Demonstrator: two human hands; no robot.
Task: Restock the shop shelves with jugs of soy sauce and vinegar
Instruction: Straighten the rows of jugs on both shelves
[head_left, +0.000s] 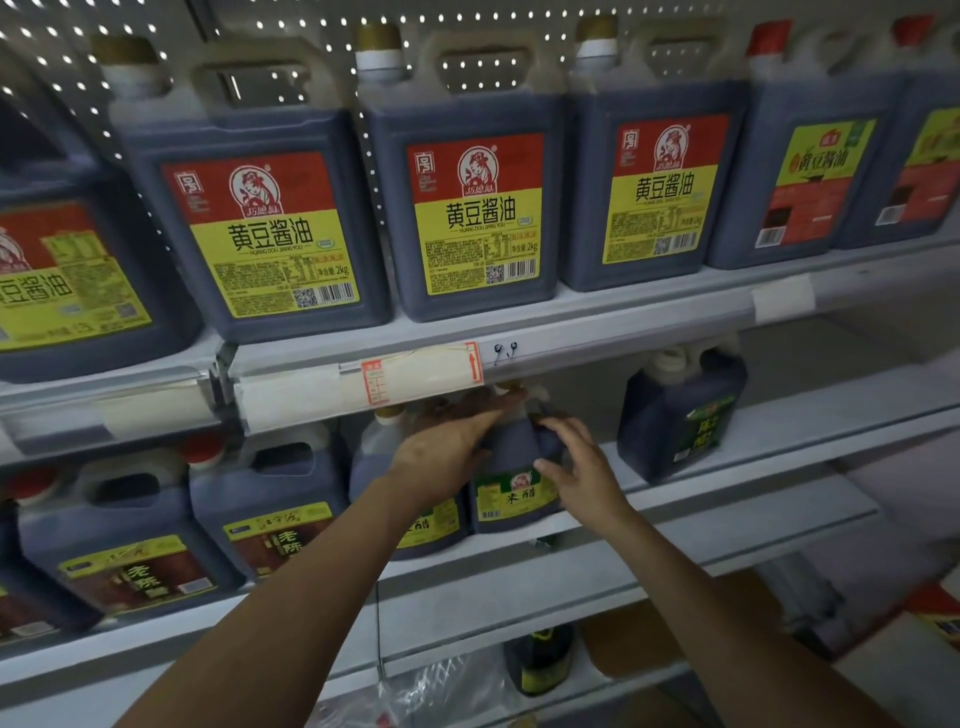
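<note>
A dark jug of rice vinegar with a green and yellow label (511, 491) stands on the middle shelf (675, 519), just under the edge of the shelf above. My left hand (452, 447) lies over its top left shoulder, fingers stretched toward the cap. My right hand (576, 467) touches its right side, fingers spread and lightly bent. A second vinegar jug (379, 467) stands right beside it on the left, partly hidden by my left arm.
Several big soy sauce jugs with red and yellow labels (478, 208) fill the upper shelf. Dark vinegar jugs (270, 514) stand on the middle shelf's left, and one lone jug (680, 410) at the right rear. A small dark bottle (537, 660) stands on the shelf below.
</note>
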